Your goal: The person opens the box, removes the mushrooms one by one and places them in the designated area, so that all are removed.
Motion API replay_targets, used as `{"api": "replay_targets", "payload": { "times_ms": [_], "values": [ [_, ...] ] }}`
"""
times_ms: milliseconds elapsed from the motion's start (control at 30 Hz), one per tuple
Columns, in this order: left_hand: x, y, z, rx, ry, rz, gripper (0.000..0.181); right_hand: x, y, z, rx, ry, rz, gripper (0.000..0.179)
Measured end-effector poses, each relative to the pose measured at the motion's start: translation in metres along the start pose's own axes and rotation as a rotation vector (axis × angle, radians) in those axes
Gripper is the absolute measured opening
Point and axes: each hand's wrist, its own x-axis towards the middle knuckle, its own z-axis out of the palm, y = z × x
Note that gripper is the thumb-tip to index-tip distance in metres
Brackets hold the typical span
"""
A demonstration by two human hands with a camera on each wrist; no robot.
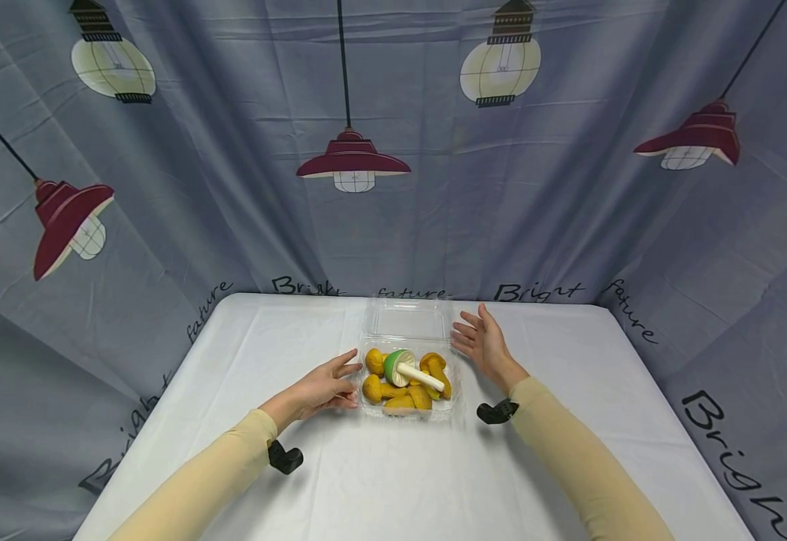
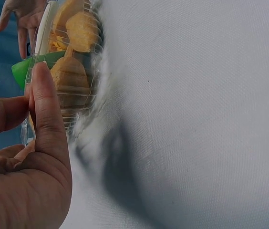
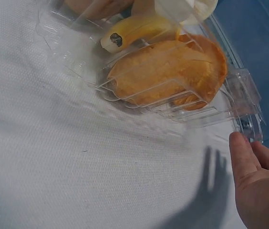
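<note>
A clear plastic clamshell box (image 1: 420,414) lies on the table with its lid (image 1: 403,321) folded back on the far side. Several yellow-brown toy mushrooms (image 1: 371,388) fill it, and a green-capped mushroom (image 1: 398,368) with a white stem lies across them. At the box's left edge, my left hand (image 1: 321,387) pinches the rim between thumb and finger. My right hand (image 1: 484,346) is beside the far right corner, fingers extended, holding nothing. In the right wrist view its fingertips (image 3: 237,140) are close to the hinge side of the box; whether they touch it I cannot tell.
A white cloth covers the table (image 1: 379,481). Behind and at both sides hangs a grey-blue curtain (image 1: 420,225) printed with lamps and lettering. Each wrist carries a small black device (image 1: 285,457).
</note>
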Motion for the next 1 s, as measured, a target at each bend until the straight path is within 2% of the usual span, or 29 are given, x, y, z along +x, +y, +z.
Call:
{"api": "replay_targets", "payload": {
  "times_ms": [367, 767, 1000],
  "values": [
    [0.001, -0.003, -0.001, 0.021, -0.001, 0.017, 0.082, -0.002, 0.002, 0.001, -0.031, 0.008, 0.005, 0.086],
    [0.002, 0.000, -0.001, 0.030, 0.024, -0.005, 0.079, -0.001, 0.002, -0.010, -0.084, 0.059, 0.007, 0.088],
    [0.002, 0.000, -0.001, 0.032, 0.024, -0.009, 0.083, -0.005, -0.005, -0.010, -0.094, 0.051, 0.003, 0.086]
  ]
}}
